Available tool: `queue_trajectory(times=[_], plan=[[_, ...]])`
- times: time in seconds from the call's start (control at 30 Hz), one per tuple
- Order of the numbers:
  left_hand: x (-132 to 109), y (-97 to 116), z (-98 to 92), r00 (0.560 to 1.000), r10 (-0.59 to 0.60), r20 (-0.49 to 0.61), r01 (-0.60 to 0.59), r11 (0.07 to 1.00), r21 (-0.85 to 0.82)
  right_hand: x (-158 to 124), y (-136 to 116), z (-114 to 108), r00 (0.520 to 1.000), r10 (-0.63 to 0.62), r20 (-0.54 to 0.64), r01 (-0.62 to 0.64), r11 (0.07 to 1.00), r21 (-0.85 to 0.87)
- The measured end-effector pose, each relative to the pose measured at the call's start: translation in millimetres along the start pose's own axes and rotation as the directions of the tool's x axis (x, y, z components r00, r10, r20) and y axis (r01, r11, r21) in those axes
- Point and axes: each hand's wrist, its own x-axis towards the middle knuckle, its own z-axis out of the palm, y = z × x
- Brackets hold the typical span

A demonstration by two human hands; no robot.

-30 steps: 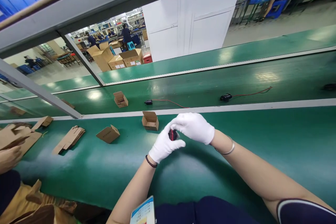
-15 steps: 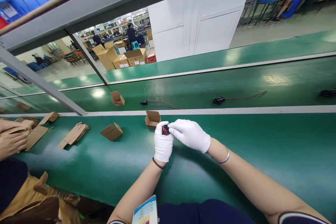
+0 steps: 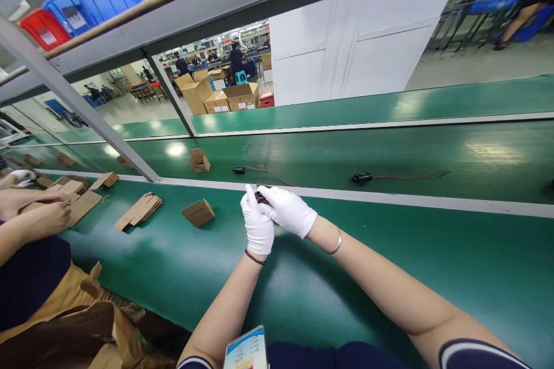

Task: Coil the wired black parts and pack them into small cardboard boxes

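Observation:
My left hand (image 3: 258,223), in a white glove, is closed around a small black part (image 3: 260,197) with red wire. My right hand (image 3: 289,211), gloved as well, comes in from the right with its fingers closed on the same part. Both hands touch each other, and most of the part is hidden between them. Just behind the fingers, a brown edge of a small open carton (image 3: 265,187) shows; the hands cover the rest of it.
On the far belt lie two black wired parts (image 3: 362,178) (image 3: 239,170) and an open carton (image 3: 199,160). Left of my hands are another carton (image 3: 198,213) and flattened cartons (image 3: 139,211). A co-worker's hands (image 3: 47,207) handle cardboard at far left. A grey post (image 3: 108,127) slants down to the bench.
Both hands have moved forward and slightly left with the black part, over the small carton, which they now mostly cover. My view has shifted too, showing more of the left side.

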Motion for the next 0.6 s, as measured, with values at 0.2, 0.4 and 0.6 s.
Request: queue_trajectory(times=[0.2,0.4,0.6], plan=[[25.2,-27.0,1.4,0.975,0.146,0.167,-0.175,0.97,0.17,19.2,14.5,-1.5,0.986,0.03,0.163,-0.003,0.987,-0.163],[37.1,-51.7,6.0,0.966,0.103,0.236,-0.144,0.977,0.16,30.4,27.3,-2.0,0.928,0.07,0.365,0.049,0.951,-0.306],[47.6,-63.3,17.2,0.773,0.058,0.632,0.048,0.988,-0.149,50.0,32.9,10.8,0.837,0.153,0.526,0.035,0.943,-0.33]])
